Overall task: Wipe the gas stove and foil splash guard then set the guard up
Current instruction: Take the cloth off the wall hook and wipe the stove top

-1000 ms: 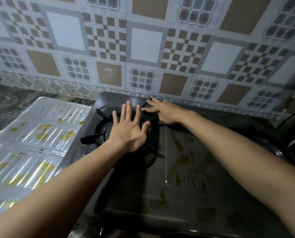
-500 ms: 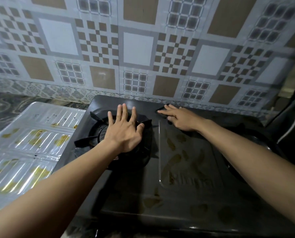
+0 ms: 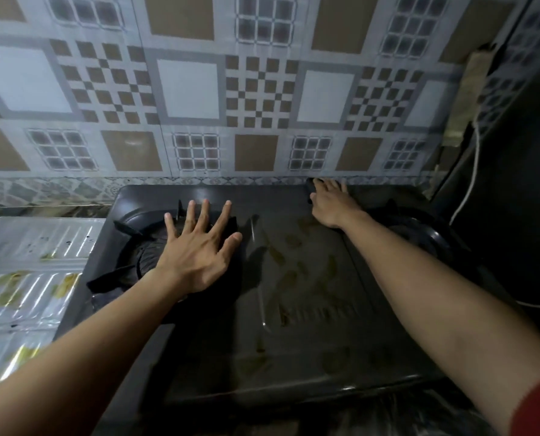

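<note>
A black two-burner gas stove (image 3: 309, 325) fills the middle, its top marked with several yellowish grease spots. My left hand (image 3: 196, 256) lies flat with fingers spread on the left burner grate (image 3: 124, 243), holding nothing. My right hand (image 3: 330, 204) presses a small dark cloth (image 3: 309, 188) against the stove's back edge near the wall; most of the cloth is hidden under the fingers. The foil splash guard (image 3: 26, 278) lies flat on the counter left of the stove, with yellow stains on its ribbed panels.
The patterned tiled wall (image 3: 262, 105) rises right behind the stove. The right burner (image 3: 419, 228) sits beyond my right forearm. A white cable (image 3: 473, 171) hangs by a dark appliance at the far right. A marbled counter (image 3: 42, 212) shows at the back left.
My right hand has slid rightward along the stove's back edge with the cloth, from near the left burner to past the middle. My left hand stays on the left grate.
</note>
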A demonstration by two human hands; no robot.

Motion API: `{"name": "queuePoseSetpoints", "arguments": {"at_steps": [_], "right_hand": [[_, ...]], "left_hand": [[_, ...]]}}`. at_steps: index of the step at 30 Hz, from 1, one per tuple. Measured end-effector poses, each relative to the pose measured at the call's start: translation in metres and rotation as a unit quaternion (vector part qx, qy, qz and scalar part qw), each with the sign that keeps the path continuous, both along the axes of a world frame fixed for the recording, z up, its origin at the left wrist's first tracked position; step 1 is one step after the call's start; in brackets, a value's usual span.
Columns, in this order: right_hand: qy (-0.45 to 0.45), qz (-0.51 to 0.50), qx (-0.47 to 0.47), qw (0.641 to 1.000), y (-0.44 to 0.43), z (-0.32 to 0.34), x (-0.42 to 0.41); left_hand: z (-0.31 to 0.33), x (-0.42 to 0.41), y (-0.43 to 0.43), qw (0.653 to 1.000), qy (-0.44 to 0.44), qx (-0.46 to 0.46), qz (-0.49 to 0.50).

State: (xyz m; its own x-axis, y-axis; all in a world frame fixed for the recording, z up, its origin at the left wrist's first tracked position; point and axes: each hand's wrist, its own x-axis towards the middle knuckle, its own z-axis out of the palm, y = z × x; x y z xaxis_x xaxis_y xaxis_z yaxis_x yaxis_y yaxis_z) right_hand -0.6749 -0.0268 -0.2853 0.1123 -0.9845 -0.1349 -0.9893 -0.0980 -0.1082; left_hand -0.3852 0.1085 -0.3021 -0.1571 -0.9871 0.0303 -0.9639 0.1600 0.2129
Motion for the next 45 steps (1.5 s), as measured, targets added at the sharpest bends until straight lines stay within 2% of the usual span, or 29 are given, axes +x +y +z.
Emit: {"name": "queuePoseSetpoints", "arguments": {"at_steps": [5, 15, 20, 24, 30, 40, 45], "right_hand": [[-0.001, -0.016, 0.013, 1.0, 0.029, 0.002, 0.011], [-0.093, -0.066, -0.027, 0.993, 0.101, -0.003, 0.01], [-0.012, 0.01, -0.069, 0.998, 0.105, 0.004, -0.004], [-0.043, -0.01, -0.068, 0.997, 0.099, -0.007, 0.022], [-0.099, 0.05, -0.062, 0.992, 0.102, -0.009, 0.09], [-0.086, 0.138, -0.076, 0.984, 0.191, -0.015, 0.102], [-0.082, 0.049, -0.061, 0.994, 0.172, -0.008, 0.072]], "left_hand": [[-0.002, 0.001, -0.001, 0.999, -0.025, 0.004, -0.02], [0.002, 0.009, 0.002, 0.999, 0.012, 0.024, -0.038], [0.0, 0.01, 0.004, 0.999, -0.028, 0.03, -0.032], [-0.003, 0.009, 0.003, 0.999, -0.02, 0.026, -0.022], [-0.002, 0.006, 0.005, 1.0, -0.006, 0.026, -0.017], [0.003, 0.006, 0.01, 0.999, -0.011, 0.019, -0.024], [0.012, 0.005, 0.021, 0.997, -0.042, -0.03, -0.064]]}}
